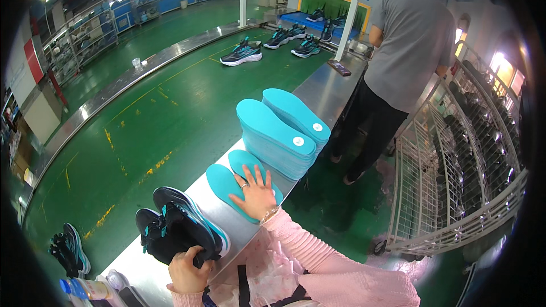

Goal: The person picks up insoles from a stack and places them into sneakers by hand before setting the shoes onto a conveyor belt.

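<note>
My left hand [187, 272] is closed on the heel of a black sneaker [196, 222] with a white and teal sole, which leans on its side on the light worktop [128, 264]. Its mate, another black sneaker [149, 228] with teal trim, lies against it on the left. My right hand [257, 196], wearing a ring, rests with spread fingers on two teal insoles [222, 183] laid side by side. Just beyond them stand two tall stacks of teal insoles [273, 148], each topped with a round white sticker at the heel.
A green conveyor belt [170, 108] runs along the left, carrying several sneakers [242, 54] at its far end. One pair [71, 250] sits at lower left beside bottles [85, 289]. At right are a person [406, 45] and a wire rack [438, 193]. A phone [339, 67] lies farther off.
</note>
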`<state>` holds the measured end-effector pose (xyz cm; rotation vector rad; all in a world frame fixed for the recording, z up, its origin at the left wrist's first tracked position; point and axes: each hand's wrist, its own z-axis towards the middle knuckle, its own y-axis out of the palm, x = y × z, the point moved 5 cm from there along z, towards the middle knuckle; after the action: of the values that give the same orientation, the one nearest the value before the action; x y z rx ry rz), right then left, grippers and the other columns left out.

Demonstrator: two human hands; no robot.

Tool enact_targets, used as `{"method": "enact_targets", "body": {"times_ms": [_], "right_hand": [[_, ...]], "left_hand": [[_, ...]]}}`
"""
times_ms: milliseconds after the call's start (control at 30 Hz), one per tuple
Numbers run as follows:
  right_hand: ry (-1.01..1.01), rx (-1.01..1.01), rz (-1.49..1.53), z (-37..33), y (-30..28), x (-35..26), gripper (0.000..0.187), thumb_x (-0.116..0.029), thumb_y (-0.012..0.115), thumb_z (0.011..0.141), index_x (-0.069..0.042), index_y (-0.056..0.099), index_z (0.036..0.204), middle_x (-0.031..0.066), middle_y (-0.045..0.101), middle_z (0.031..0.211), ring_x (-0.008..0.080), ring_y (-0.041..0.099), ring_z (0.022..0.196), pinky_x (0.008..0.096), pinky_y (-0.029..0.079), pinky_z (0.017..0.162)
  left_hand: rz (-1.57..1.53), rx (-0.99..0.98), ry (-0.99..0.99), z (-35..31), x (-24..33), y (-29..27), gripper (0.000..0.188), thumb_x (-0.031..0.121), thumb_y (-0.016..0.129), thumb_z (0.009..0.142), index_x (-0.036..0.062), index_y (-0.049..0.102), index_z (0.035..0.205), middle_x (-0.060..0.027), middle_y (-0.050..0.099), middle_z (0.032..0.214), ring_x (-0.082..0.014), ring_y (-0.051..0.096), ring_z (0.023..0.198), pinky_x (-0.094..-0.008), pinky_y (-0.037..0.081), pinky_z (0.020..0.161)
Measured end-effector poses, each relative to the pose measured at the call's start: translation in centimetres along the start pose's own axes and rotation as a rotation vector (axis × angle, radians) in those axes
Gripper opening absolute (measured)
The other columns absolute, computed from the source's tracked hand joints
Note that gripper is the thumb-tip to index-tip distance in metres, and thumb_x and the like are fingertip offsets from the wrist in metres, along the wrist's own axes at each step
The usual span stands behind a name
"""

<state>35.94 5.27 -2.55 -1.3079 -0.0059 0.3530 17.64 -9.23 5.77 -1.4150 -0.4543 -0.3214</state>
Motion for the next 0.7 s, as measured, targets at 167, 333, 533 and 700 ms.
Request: {"method": "enact_targets", "body": {"times_ms": [167,333,533,700], "right_hand": [[0.005,0.022,0.03,0.0,-0.7,0.2,0.053,-0.045,0.043,0.08,-0.014,0.041,0.122,0.0119,0.029,0.132,0.0333,0.022,0.123,0.0517,0.011,0.099],[0.007,0.038,0.068,0.0,-0.7,0.5,0.049,-0.042,0.044,0.08,-0.011,0.043,0.119,0.0127,0.03,0.131,0.0333,0.024,0.122,0.0521,0.013,0.099],[0.005,0.057,0.076,0.3,-0.7,0.8,0.048,-0.041,0.044,0.08,-0.009,0.045,0.117,0.0126,0.03,0.131,0.0331,0.023,0.122,0.0527,0.014,0.098],[0.008,0.044,0.091,0.1,-0.6,0.9,0.049,-0.042,0.042,0.081,-0.008,0.046,0.116,0.0126,0.03,0.131,0.0333,0.022,0.123,0.0531,0.012,0.099]], "left_hand": [[-0.015,0.034,0.036,0.0,-0.4,0.6,0.029,0.014,0.067,0.052,0.005,0.062,0.079,-0.0162,0.056,0.064,-0.0315,0.055,0.064,-0.0362,0.044,0.062],[-0.014,0.066,0.088,0.0,-0.1,0.7,0.028,0.014,0.069,0.054,0.0045,0.061,0.079,-0.0154,0.056,0.064,-0.0313,0.055,0.063,-0.0365,0.043,0.059],[-0.014,0.05,0.098,0.1,0.0,0.7,0.028,0.014,0.068,0.055,0.0042,0.06,0.08,-0.0158,0.057,0.065,-0.0325,0.055,0.063,-0.0373,0.043,0.06],[-0.036,0.032,0.068,0.4,1.0,0.1,0.028,0.015,0.067,0.053,0.0054,0.061,0.078,-0.0155,0.058,0.066,-0.0316,0.055,0.065,-0.0377,0.043,0.063]]}}
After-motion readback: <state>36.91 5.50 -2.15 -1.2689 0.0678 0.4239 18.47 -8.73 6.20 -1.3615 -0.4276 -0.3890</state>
